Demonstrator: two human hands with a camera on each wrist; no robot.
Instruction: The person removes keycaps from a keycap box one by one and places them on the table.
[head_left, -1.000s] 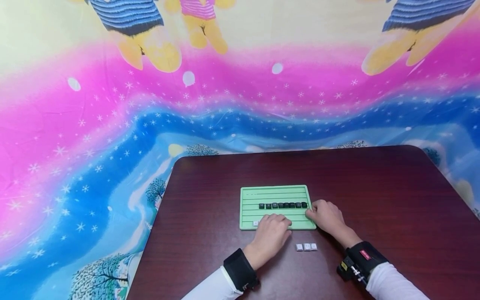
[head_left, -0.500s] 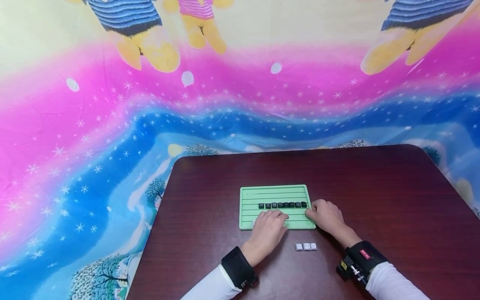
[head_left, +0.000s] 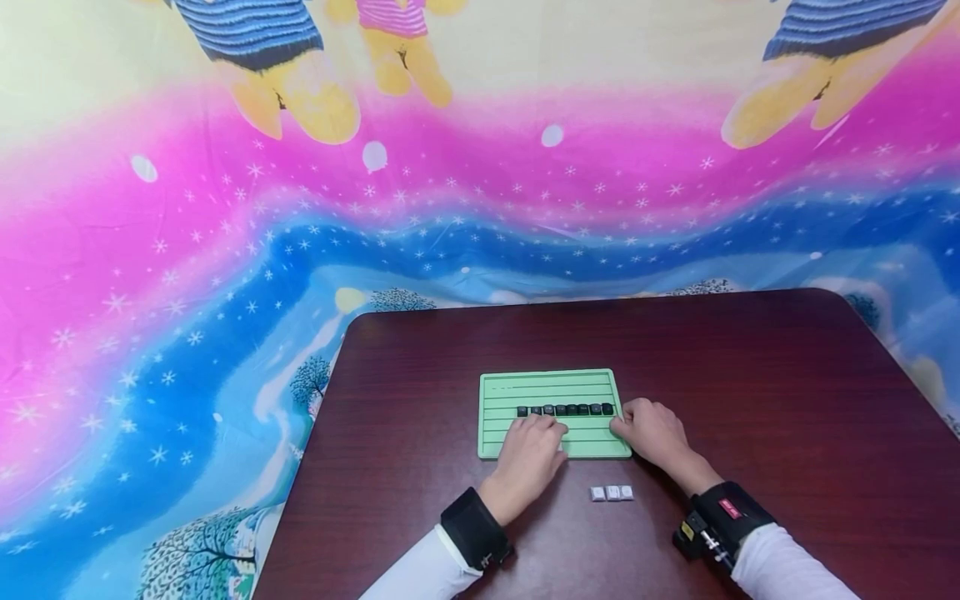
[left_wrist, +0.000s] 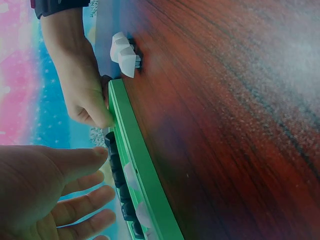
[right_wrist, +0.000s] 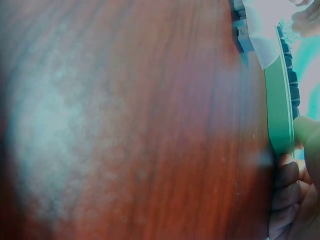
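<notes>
A pale green grooved tray (head_left: 600, 448) lies on the table with a row of black keycaps (head_left: 572, 410) across its middle. My right hand (head_left: 656, 433) grips its right edge, thumb on the rim, fingers curled against the side in the right wrist view. Over the tray's near left part hovers my left hand (head_left: 527, 458), hiding what lies beneath it in the head view. In the left wrist view its fingers are loosely extended, with nothing visible between them. That view also shows white keycaps (left_wrist: 131, 175) in the tray's near row.
Three loose white keycaps (head_left: 612, 493) stand side by side on the dark red-brown table (head_left: 420, 400), just in front of the tray. A printed cloth (head_left: 465, 192) hangs behind the table.
My left hand has shifted a little left and away from me over the tray, covering the white keycap seen earlier at its near left. The right hand stays at the tray's edge.
</notes>
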